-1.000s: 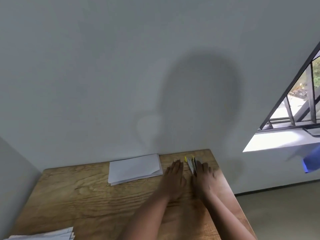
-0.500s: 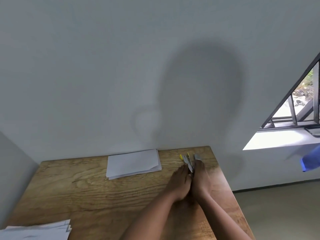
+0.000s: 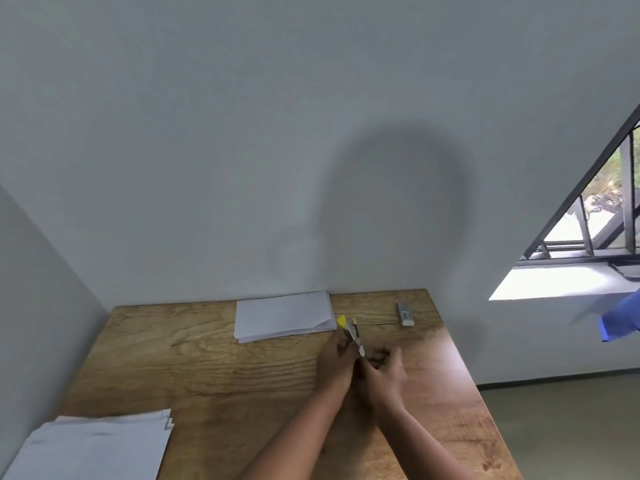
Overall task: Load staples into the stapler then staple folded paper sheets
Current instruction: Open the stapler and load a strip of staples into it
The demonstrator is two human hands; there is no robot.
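A small stapler (image 3: 351, 332) with yellow parts and a metal body points away from me, tilted up and lifted a little over the wooden table (image 3: 221, 368). My left hand (image 3: 337, 363) is shut on its near end. My right hand (image 3: 382, 374) sits just right of it, fingers loosely curled; whether it touches the stapler is hidden. A small grey-white staple box (image 3: 404, 314) lies near the table's far right corner. Folded white sheets (image 3: 284, 318) lie at the back by the wall. More white sheets (image 3: 93, 445) are stacked at the near left corner.
A grey wall runs along the table's far edge and a second wall closes its left side. The table's right edge drops to a floor (image 3: 561, 427). A window (image 3: 602, 220) and a blue object (image 3: 621, 322) are at the far right.
Both hands have pulled back toward me from the far edge, bringing the stapler along. The staple box, earlier hidden behind the hands, now lies uncovered. The camera has tilted down slightly.
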